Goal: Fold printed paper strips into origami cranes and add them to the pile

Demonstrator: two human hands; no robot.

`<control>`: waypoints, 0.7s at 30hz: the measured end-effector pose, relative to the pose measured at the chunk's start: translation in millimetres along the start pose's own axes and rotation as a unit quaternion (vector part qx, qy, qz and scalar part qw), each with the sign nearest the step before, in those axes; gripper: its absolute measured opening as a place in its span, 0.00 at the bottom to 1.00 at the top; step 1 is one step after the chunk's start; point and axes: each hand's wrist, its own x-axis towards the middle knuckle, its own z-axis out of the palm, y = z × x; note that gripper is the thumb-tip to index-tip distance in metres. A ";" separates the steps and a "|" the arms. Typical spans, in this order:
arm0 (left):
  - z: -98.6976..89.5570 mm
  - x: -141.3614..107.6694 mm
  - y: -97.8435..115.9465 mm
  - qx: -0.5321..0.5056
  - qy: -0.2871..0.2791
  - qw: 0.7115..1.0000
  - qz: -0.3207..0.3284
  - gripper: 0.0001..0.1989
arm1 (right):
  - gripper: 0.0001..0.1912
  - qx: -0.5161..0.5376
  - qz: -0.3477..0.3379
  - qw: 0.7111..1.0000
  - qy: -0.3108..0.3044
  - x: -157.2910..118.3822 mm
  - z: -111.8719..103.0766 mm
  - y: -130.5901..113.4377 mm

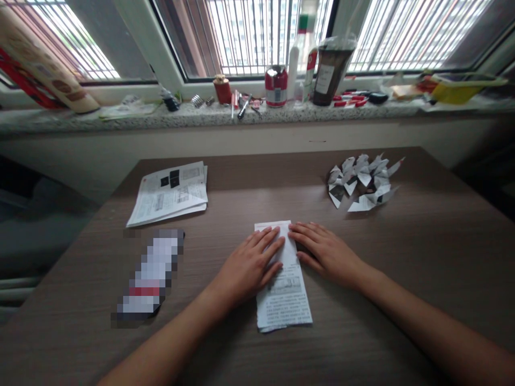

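A folded strip of printed paper [284, 300] lies lengthwise on the brown table in front of me, its near edge slightly uneven. My left hand [253, 260] rests flat across its upper left part, fingers stretched out. My right hand [324, 246] lies along the strip's right edge, fingers extended, the tips touching the paper near its far corner. Neither hand grips anything. Part of the strip's left side is hidden under my left hand.
A stack of printed sheets [173, 193] lies at the table's back left, with a blurred-out phone-like object [151, 273] nearer me. Several folded paper pieces [364, 182] sit at back right. The windowsill [181, 120] holds a red can [276, 88], a dark cup [328, 75] and bottles.
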 end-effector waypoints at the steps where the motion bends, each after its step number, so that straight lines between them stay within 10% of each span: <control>1: -0.2 -0.1 0.3 -0.001 -0.001 1.000 0.000 0.27 | 0.28 -0.003 0.003 1.000 0.001 0.1 0.6 -0.2; 21: -0.7 -4.2 3.9 -0.003 0.026 0.999 -0.028 0.32 | 0.32 0.000 0.021 1.000 -0.013 -0.4 2.5 -2.3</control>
